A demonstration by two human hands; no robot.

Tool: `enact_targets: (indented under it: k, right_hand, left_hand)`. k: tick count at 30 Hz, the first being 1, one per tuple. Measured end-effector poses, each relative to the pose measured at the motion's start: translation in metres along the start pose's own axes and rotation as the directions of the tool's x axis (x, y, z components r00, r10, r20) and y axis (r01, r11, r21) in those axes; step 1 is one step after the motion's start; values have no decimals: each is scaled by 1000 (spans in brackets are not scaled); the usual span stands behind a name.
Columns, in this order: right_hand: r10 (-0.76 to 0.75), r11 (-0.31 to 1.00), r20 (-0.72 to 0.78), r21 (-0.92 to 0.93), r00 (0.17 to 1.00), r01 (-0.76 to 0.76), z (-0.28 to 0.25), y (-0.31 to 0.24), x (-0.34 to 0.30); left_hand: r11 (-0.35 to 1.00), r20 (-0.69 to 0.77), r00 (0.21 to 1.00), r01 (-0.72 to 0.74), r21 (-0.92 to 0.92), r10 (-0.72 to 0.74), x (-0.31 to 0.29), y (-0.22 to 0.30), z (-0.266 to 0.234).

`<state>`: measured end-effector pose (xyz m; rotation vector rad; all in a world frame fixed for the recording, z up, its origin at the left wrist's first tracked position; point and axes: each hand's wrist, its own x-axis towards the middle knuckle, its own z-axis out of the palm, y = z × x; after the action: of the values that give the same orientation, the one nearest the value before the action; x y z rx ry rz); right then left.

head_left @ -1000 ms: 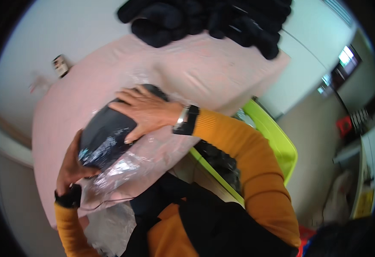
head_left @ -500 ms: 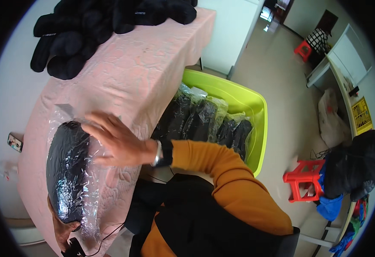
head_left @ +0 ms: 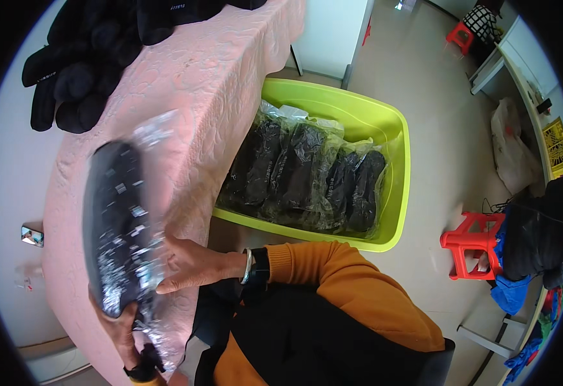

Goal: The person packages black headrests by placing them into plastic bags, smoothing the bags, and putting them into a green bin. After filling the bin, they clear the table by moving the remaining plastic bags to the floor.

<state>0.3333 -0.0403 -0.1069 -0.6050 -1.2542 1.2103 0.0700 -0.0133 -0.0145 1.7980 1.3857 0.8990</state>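
Note:
A long black padded cushion [head_left: 115,225] in a clear plastic bag is tilted up over the pink-covered table, smeared by motion. Its lower end is in my left hand [head_left: 119,328], the fingers wrapped round it. My right hand [head_left: 198,265] is at the bag's right edge, thumb stretched out and apart from the fingers. Some of its fingertips are lost against the shiny plastic [head_left: 156,276]. The bag's loose far end [head_left: 156,128] sticks up past the cushion.
A lime-green tub [head_left: 394,212] beside the table holds several bagged black cushions [head_left: 300,161]. More black cushions [head_left: 82,83] are heaped on the table's far left. Red stools [head_left: 471,244] stand on the right. A phone [head_left: 32,236] lies at the left.
The bagged cushion has come up off the table and shifted slightly right with my left hand. My right hand has moved down from the cushion's far end along the bag's edge. The view has shifted.

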Motion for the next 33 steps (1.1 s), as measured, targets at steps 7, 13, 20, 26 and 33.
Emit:
enact_targets:
  k: [7,13,20,26,33]
  right_hand:
    - [-92,963,-471,183,877,199,-61,-45,-33]
    - [174,942,-705,324,688,93,-165,-55,-120]
    - [200,974,-965,214,169,75,-291,-11,-268]
    - [-105,815,-994,-65,-37,-575,-361,102,-339]
    - [90,883,-973,-22,214,-470,-343,148,-252]
  left_hand:
    - [896,197,897,-424,136,395,1,76,159]
    - [843,504,750,-532,77,428,2,91,202]
    - [838,324,858,-484,253,398,4,48,121]
    - [715,157,941,-331,616,300,-6,-17,48]
    - [554,162,952,-285,782,260,-17,-43,28]
